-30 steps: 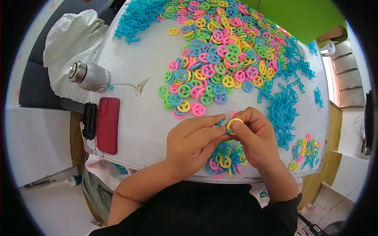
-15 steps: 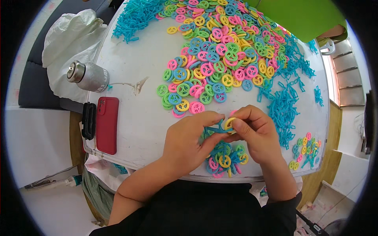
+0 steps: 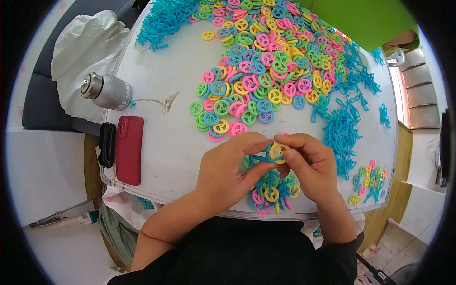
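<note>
Near the front edge of the table, my left hand [image 3: 223,168] is closed, thumb and fingers pinching a blue plastic frame piece [image 3: 259,158]. My right hand [image 3: 313,168] pinches a small yellow toy wheel [image 3: 279,152] against the right end of that piece. Fingers hide part of the joint, so I cannot tell whether the wheel is fixed on it. Just below my hands lies a small pile of blue pieces with coloured wheels [image 3: 271,194]. Beyond them spreads a large heap of pink, green, yellow and blue wheels [image 3: 256,83].
Blue frame pieces [image 3: 342,135] lie heaped at right, more [image 3: 166,21] at far left. A small cluster of wheels [image 3: 370,175] sits near the right edge. On the left are a red phone [image 3: 129,151], a black case [image 3: 108,146] and a silver bottle [image 3: 109,91]. A person in green [image 3: 361,21] is opposite.
The yellow wheel has turned from nearly edge-on to showing its face. My right thumb and fingers have shifted around it, while my left hand stays almost in place.
</note>
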Demonstrator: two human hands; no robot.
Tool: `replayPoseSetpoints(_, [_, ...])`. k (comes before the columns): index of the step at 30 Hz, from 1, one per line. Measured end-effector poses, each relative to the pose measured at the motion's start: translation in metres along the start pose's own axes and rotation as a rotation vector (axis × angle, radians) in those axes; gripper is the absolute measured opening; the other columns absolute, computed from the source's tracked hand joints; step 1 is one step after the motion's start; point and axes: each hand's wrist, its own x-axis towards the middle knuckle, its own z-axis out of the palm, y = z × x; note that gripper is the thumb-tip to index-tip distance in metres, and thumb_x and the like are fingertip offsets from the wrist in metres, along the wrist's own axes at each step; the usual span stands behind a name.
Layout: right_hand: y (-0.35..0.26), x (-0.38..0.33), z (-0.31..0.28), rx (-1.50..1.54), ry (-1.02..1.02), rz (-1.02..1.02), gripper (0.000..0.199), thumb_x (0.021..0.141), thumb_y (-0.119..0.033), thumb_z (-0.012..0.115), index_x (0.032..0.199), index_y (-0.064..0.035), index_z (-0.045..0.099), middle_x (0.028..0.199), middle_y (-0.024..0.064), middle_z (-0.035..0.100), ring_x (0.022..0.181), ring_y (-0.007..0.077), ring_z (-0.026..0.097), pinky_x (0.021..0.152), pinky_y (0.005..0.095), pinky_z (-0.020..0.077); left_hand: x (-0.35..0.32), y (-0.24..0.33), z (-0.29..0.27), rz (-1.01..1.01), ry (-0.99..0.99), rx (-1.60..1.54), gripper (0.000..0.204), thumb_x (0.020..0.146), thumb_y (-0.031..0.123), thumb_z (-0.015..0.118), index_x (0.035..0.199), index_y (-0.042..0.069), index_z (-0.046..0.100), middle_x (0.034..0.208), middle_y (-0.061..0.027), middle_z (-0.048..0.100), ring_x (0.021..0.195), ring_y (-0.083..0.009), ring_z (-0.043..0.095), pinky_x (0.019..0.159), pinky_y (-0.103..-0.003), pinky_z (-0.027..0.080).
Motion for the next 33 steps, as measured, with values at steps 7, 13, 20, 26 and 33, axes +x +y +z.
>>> replayPoseSetpoints(7, [-0.003, -0.001, -0.015, -0.415, -0.13, -0.307, 0.035, 0.087, 0.002, 0.069, 0.122, -0.0012, 0.064, 0.087, 0.0059, 0.065, 0.069, 0.0111, 0.064, 0.062, 0.0238, 0.0524, -0.003, 0.005, -0.003, -0.303, -0.094, -0.123, 0.038, 0.071, 0.012, 0.087, 0.107, 0.009, 0.075, 0.117, -0.0083, 0.061, 0.099, -0.0224, 0.066, 0.085, -0.033, 0.051])
replayPoseSetpoints(13, [-0.011, -0.002, -0.015, -0.653, -0.116, -0.436, 0.035, 0.082, 0.002, 0.072, 0.116, -0.001, 0.066, 0.079, 0.0075, 0.065, 0.065, 0.0121, 0.063, 0.058, 0.0239, 0.0503, -0.007, 0.006, 0.004, -0.09, -0.003, 0.037, 0.04, 0.073, 0.012, 0.085, 0.11, 0.007, 0.072, 0.107, -0.0093, 0.067, 0.094, -0.0257, 0.068, 0.08, -0.035, 0.053])
replayPoseSetpoints(20, [-0.01, -0.001, -0.02, 0.205, -0.098, 0.286, 0.022, 0.094, -0.005, 0.06, 0.115, 0.0016, 0.06, 0.074, 0.0063, 0.065, 0.05, 0.0106, 0.058, 0.044, 0.023, 0.0463, -0.003, 0.002, 0.004, 0.073, -0.02, 0.031, 0.049, 0.07, 0.012, 0.087, 0.114, 0.006, 0.067, 0.102, -0.0099, 0.072, 0.085, -0.0272, 0.069, 0.073, -0.033, 0.054])
replayPoseSetpoints(26, [-0.006, -0.001, -0.024, 0.116, -0.144, 0.206, 0.02, 0.097, -0.012, 0.061, 0.115, -0.002, 0.061, 0.075, 0.003, 0.064, 0.058, 0.0084, 0.058, 0.049, 0.0217, 0.0452, 0.004, -0.001, 0.002, 0.205, -0.066, -0.093, 0.045, 0.071, 0.015, 0.086, 0.11, 0.007, 0.067, 0.107, -0.0127, 0.071, 0.09, -0.0271, 0.07, 0.073, -0.033, 0.055])
replayPoseSetpoints(33, [-0.028, 0.029, -0.044, 0.085, -0.289, 0.365, 0.023, 0.098, -0.014, 0.06, 0.115, 0.0009, 0.061, 0.09, 0.004, 0.065, 0.067, 0.0069, 0.061, 0.048, 0.023, 0.0491, 0.0, -0.002, -0.007, 0.309, -0.087, -0.005, 0.031, 0.074, 0.004, 0.08, 0.103, 0.005, 0.07, 0.109, -0.0142, 0.07, 0.087, -0.0286, 0.07, 0.073, -0.033, 0.056])
